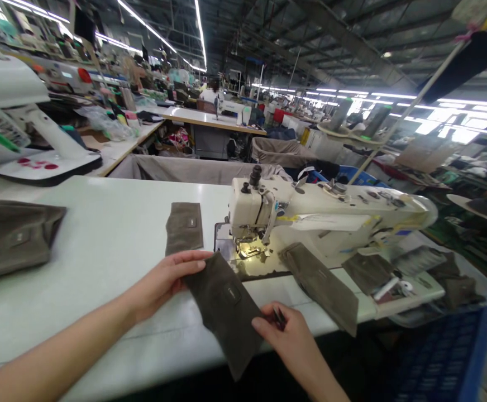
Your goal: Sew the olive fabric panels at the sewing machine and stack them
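A dark olive fabric piece point(222, 304) with a small label patch hangs between my two hands in front of the sewing machine point(252, 218). My left hand point(176, 276) pinches its upper left corner, thumb on top. At the lower right edge, my right hand point(283, 329) grips the cloth between thumb and fingers; a small dark tool, perhaps thread snips, is tucked in that palm. Just beyond my left hand lies a similar labelled piece point(184, 228) flat on the table. Another olive piece point(323, 287) rests right of the needle area, over the table's front edge.
A stack of olive fabric point(13, 240) lies at the table's left. More cloth point(369, 272), a small white spool point(406, 287) and a blue crate point(440, 357) are at the right. A white lamp-like stand point(46, 128) is at the back left. A person point(210, 92) sits far off.
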Motion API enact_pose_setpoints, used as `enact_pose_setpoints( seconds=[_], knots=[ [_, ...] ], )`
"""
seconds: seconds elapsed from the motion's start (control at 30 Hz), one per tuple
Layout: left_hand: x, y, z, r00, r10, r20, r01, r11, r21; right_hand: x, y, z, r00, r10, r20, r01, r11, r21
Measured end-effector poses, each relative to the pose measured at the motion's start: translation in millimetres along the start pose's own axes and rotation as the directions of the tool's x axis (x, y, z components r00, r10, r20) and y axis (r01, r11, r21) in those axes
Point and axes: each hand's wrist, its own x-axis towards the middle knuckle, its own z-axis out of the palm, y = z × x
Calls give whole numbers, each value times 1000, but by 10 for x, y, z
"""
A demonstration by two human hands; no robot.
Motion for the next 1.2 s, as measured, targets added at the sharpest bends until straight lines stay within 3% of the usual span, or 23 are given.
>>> enact_pose_setpoints(
  seconds=[0.13, 0.33, 0.43, 0.5, 0.6, 0.7, 0.87, 1.07, 1.13, 1.2],
  knots=[
    [142, 128, -33, 999, 43, -33, -34, 970, 242, 0, -20, 31, 1000, 5, -12, -5, 1000, 25],
    [270, 199, 17, 993, 93, -69, -67, 947, 314, -44, 36, -38, 995, -41, -93, 45, 998, 52],
    [375, 221, 27, 993, 117, -16, -100, 908, 408, -87, 80, -21, 992, -73, -107, 75, 997, 14],
    [469, 232, 46, 984, 174, 34, -163, 806, 569, -121, 131, 43, 986, -64, -152, 65, 998, 5],
    [625, 237, 111, 955, 272, 114, -252, 552, 794, -178, 239, 191, 966, -53, -255, 51, 999, -14],
    [748, 212, 207, 932, 326, 161, -292, 409, 865, -236, 334, 311, 941, -198, -275, 160, 975, -154],
    [818, 151, 318, 918, 345, 197, -300, 280, 912, -284, 404, 304, 874, -464, -144, 393, 849, -352],
    [804, 164, 376, 920, 350, 178, -256, 191, 948, -216, 442, 208, 674, -739, 10, 658, 594, -462],
    [802, 166, 397, 919, 358, 165, -236, 167, 957, -192, 434, 191, 654, -756, 30, 674, 565, -476],
    [811, 164, 409, 921, 361, 148, -213, 149, 966, -182, 410, 175, 664, -747, 34, 657, 562, -502]
  ],
)
